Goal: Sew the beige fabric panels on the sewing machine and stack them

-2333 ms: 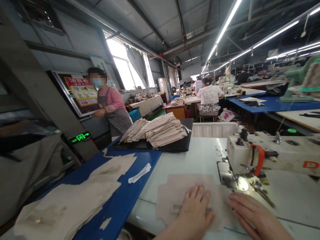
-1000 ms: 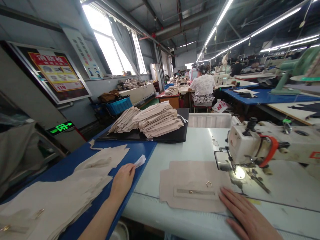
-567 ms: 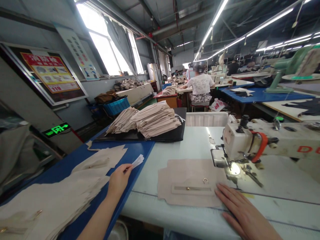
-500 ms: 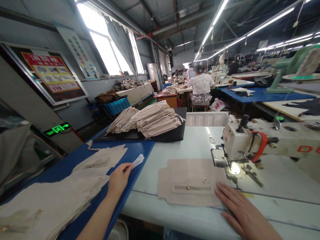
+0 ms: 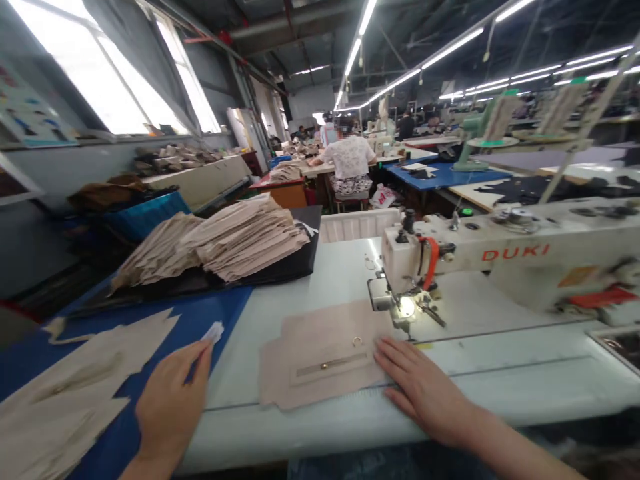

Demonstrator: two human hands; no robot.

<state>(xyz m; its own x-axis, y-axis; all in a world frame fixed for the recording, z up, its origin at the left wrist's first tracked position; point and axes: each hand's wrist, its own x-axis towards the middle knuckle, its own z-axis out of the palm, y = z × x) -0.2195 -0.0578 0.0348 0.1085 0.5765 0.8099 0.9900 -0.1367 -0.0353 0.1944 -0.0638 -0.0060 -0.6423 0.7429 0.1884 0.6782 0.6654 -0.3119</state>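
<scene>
While our left hand (image 5: 173, 393) pinches a white strip (image 5: 214, 333), our right hand (image 5: 425, 387) lies flat, fingertips on the beige cloth (image 5: 320, 333) near the sewing machine (image 5: 510, 257).

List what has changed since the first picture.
The left hand has come off the beige panel, moved left, and now pinches the white strips from the blue table. The view has swung right; the person in pink is gone from it. Unchanged: right hand at the panel's right edge, beige stack on the black board.
</scene>
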